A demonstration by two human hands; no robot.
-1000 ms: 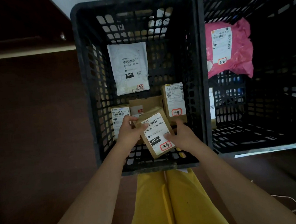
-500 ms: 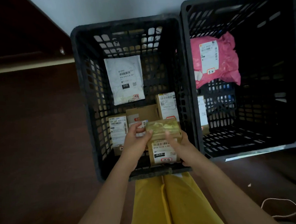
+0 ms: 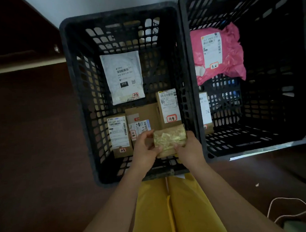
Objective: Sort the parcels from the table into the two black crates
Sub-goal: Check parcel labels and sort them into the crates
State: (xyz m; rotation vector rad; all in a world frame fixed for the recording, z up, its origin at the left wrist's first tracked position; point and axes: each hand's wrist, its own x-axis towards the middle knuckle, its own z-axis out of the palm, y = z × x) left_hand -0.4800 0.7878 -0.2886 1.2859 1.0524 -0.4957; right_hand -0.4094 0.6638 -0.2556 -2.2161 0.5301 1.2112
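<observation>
Dim brown floor runs under two black crates set side by side against a pale wall. Starting at the left, the left crate holds a white mailer bag toward its far end and three labelled cardboard boxes along the near half. Over that near half the person holds a small taped box in both hands. A second ago its printed label faced up; now the box is tipped over, so only its shiny tape-covered side shows. The left hand grips its left edge with curled fingers, thumb on the near face, and the right hand grips the right edge the same way. To my eye the label has been read and the box is being lowered among parcels bearing a similar mark, so the sorting choice looks made. Further right, the right crate contains a pink mailer bag and one labelled box against its left wall.
</observation>
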